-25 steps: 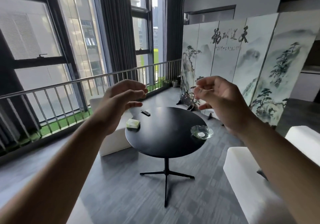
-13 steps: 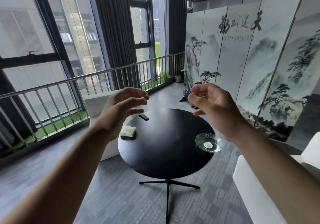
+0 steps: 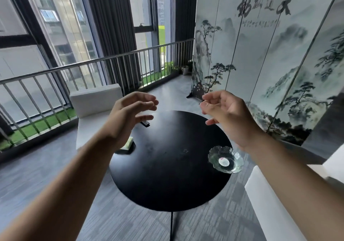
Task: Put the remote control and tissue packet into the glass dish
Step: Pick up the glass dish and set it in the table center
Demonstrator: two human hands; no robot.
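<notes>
A round black table (image 3: 167, 166) stands in front of me. The clear flower-shaped glass dish (image 3: 235, 163) sits at its right edge, with only a round sticker in it. A pale green tissue packet (image 3: 129, 144) lies at the left edge, mostly hidden behind my left wrist. The dark remote control (image 3: 146, 124) lies at the far left, partly covered by my fingers. My left hand (image 3: 130, 118) hovers above the remote and packet, fingers curled apart, holding nothing. My right hand (image 3: 227, 116) hovers over the table's far right, also empty with fingers apart.
A white cushioned seat (image 3: 93, 108) stands behind the table on the left, another white seat (image 3: 275, 203) at the right. A painted folding screen (image 3: 270, 54) lines the right side. A metal railing (image 3: 74, 77) and windows run along the left. Grey floor surrounds the table.
The view has moved closer to the table and tilted down. Both hands stay raised and empty, now lower over the tabletop, the left one covering the remote and packet.
</notes>
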